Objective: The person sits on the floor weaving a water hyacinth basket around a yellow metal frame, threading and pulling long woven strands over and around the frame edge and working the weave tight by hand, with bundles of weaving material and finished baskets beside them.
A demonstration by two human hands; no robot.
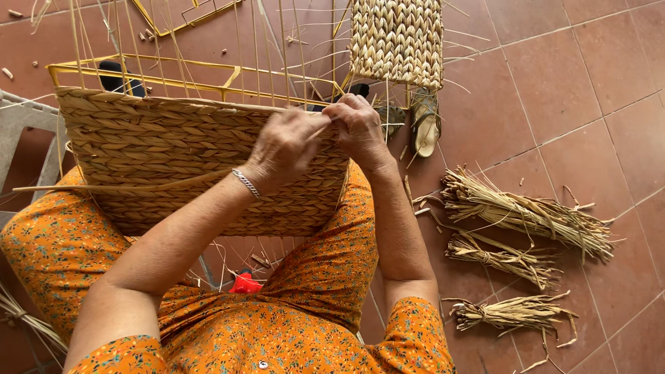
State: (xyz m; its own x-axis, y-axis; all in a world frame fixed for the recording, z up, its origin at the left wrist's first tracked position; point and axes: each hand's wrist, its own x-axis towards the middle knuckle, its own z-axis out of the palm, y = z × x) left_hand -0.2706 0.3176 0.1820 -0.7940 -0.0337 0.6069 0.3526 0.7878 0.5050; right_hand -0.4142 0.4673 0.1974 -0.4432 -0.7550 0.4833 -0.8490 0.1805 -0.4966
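Resting across our lap, the half-woven basket (pixel 187 159) lies on its side, tipped so its top edge faces away and the yellow wire frame (pixel 138 73) with its upright strands stands clear for working. A finished woven panel (pixel 396 38) lies on the tiled floor (pixel 575 104) beyond, and three bundles of dried reed (pixel 526 218) wait to our right, near enough to draw from. Our left hand (pixel 285 147) presses on the basket's upper edge, fingers curled closed around a thin strand (pixel 320 129) (we cannot see just how tightly). Our right hand (pixel 357 128) meets it there, fingertips pinched shut on the same strand, so the two hands keep the fibre taut against the weave. A silver bracelet (pixel 245 183) sits on the left wrist.
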